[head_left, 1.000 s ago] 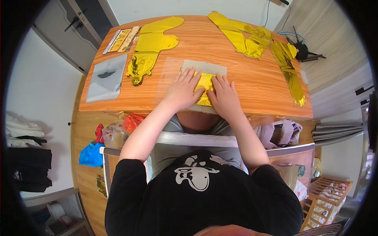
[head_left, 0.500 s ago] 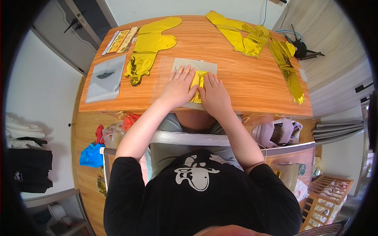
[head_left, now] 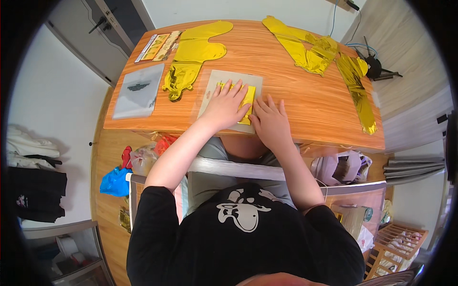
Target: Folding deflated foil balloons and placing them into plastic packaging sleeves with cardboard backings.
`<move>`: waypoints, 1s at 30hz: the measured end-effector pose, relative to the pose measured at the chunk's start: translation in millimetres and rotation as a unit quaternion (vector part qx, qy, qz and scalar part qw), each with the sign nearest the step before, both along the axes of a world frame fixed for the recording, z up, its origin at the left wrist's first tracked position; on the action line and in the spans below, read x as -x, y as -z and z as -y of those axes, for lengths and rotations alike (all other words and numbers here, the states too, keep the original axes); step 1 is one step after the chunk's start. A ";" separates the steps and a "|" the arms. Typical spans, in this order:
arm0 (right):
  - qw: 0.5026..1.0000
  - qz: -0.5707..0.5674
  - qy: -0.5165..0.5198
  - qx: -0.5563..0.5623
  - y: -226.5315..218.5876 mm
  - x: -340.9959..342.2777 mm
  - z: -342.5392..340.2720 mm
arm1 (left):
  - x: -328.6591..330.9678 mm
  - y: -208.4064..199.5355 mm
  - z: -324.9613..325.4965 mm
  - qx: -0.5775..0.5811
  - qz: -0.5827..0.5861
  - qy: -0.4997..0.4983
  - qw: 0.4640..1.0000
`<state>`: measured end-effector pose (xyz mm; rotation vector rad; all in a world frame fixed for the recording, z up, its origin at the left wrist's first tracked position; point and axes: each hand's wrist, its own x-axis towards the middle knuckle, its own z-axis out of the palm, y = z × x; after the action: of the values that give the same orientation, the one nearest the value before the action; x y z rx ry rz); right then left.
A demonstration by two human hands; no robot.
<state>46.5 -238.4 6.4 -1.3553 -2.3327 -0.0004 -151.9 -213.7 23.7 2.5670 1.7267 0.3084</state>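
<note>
Under my left hand (head_left: 224, 106) lies a folded piece of gold foil (head_left: 247, 104), partly covered by the palm and fingers. The hand is flat, its fingers stretched out. Beneath the foil is a grey-beige card (head_left: 207, 97) near the table's front edge. My right hand (head_left: 272, 121) rests open beside the card's right edge, fingers spread and touching the tabletop. Neither hand grips anything.
Flat gold foil balloons lie at the back left (head_left: 193, 50), back right (head_left: 307, 50) and far right (head_left: 355, 93) of the wooden table (head_left: 300, 102). Clear plastic sleeves (head_left: 139, 93) and a printed packet (head_left: 156, 47) sit on the left. A black router (head_left: 374, 66) stands beyond the right edge.
My right hand has slid right off the gold foil onto the tabletop beside the card. The left hand now lies across the foil. The whole view has shifted slightly.
</note>
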 end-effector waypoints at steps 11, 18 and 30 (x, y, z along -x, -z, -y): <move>0.998 -0.004 -0.065 0.012 -0.9 1.9 -7.2 | 8.8 12.0 3.2 -0.026 -0.002 0.014 1.000; 0.995 -0.039 -0.087 0.018 -6.1 -5.5 -0.9 | 6.9 17.1 3.1 -0.028 0.009 0.025 0.999; 0.989 -0.013 -0.132 0.061 -12.2 -11.9 -7.0 | 0.3 18.2 -0.9 -0.061 0.000 0.049 0.997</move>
<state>58.4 -231.4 18.6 -1.0819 -2.5065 0.2428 -152.2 -212.8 5.5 2.7246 1.6245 0.4229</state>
